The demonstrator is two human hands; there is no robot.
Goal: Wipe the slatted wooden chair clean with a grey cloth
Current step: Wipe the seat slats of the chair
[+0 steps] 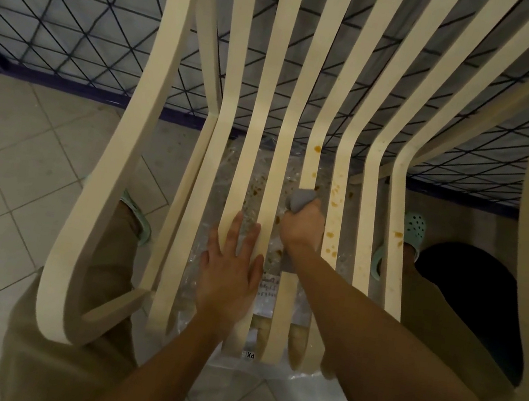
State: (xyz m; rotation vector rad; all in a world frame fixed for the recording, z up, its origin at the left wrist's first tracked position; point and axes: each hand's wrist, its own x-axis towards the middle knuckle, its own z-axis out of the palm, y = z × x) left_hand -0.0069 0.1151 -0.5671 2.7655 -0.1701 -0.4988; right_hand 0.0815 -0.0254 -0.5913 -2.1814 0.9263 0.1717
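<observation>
Cream-coloured wood forms the slatted chair [113, 159], viewed from above. Left hand [230, 278], fingers straight and spread wide, presses flat on two seat slats at frame centre. Right hand [302, 227], at its 2 o'clock, is fisted round the grey cloth [301, 201], which is bunched against the adjacent slat. Brown stains [335, 204] dot the slats toward 3 o'clock. Clear plastic sheet [289, 388] lies beneath the seat on the tiled floor [3, 159]. Dark wire mesh [77, 14] stands at 12 o'clock.
</observation>
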